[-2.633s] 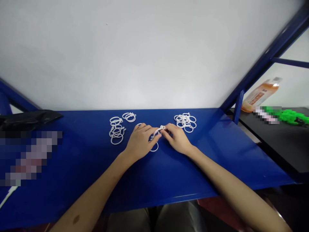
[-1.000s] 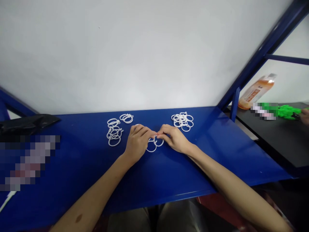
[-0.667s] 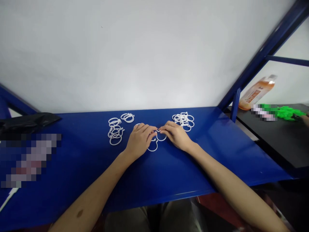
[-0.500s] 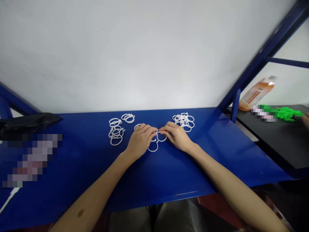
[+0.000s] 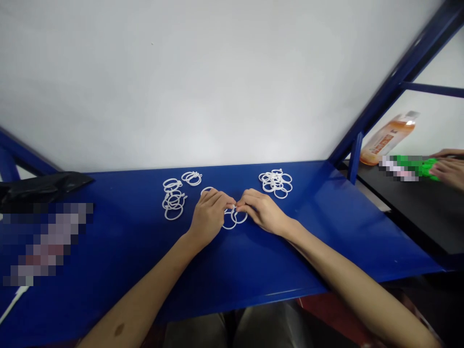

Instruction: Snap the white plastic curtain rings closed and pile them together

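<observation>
My left hand (image 5: 209, 216) and my right hand (image 5: 264, 211) meet at the middle of the blue shelf (image 5: 253, 261). Both pinch the same pair of white plastic rings (image 5: 234, 218), which overlap between my fingertips just above the shelf. A loose pile of white rings (image 5: 276, 182) lies behind my right hand. Another group of white rings (image 5: 173, 199) lies to the left of my left hand, with two more (image 5: 192, 177) behind it.
A black bag (image 5: 39, 186) lies at the shelf's far left. A blue frame post (image 5: 395, 79) rises at the right. Beyond it, on a black table (image 5: 416, 208), lie an orange bottle (image 5: 387, 137) and green parts (image 5: 420, 165), with another person's hands (image 5: 447, 169) on them.
My hands drew slightly nearer with the two rings, which now overlap more between my fingertips. Another person's hands have come into view at the right over the green parts.
</observation>
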A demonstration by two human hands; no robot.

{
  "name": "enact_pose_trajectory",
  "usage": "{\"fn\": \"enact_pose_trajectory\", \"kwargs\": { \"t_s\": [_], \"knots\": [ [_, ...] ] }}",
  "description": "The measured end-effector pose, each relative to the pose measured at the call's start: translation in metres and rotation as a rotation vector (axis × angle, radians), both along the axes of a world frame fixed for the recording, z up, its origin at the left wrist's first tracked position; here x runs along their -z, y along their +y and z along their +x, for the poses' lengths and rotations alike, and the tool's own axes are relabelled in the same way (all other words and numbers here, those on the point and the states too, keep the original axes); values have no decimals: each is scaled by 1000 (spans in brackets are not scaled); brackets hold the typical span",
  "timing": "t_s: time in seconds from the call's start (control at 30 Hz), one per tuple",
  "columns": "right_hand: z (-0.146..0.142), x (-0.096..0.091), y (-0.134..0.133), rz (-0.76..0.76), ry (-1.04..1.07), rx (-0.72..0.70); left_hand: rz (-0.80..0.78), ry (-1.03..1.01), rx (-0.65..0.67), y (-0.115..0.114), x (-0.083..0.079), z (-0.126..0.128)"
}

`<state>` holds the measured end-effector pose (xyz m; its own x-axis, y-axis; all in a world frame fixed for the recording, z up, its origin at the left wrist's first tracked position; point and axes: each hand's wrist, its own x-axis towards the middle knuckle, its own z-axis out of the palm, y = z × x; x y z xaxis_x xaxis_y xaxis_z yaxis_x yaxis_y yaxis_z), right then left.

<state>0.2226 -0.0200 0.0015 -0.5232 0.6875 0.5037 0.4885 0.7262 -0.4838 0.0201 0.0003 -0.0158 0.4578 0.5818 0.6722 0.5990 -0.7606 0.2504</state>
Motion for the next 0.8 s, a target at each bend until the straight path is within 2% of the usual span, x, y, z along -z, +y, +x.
{"fn": "enact_pose_trajectory", "kwargs": {
  "t_s": [0.13,0.27,0.33,0.43,0.5,0.57,0.67,0.8],
  "knots": [
    [1,5,2,31,-23,16,15,11,14,0,1,3],
    [8,12,13,76,-24,130,-54,81,-50,4,0,4],
    [20,13,23,114,0,282,-116,135,-92,7,0,1],
    [52,10,39,150,65,640,-185,222,-134,12,1,-7],
    [78,9,48,84,40,887,-198,263,-144,16,3,-12],
    [101,10,53,-124,-60,1050,-194,288,-136,19,6,-15],
    [123,15,55,-250,-103,1129,-188,309,-114,21,9,-17],
    [125,19,53,-311,-106,1213,-183,340,-124,21,10,-17]
  ]
}}
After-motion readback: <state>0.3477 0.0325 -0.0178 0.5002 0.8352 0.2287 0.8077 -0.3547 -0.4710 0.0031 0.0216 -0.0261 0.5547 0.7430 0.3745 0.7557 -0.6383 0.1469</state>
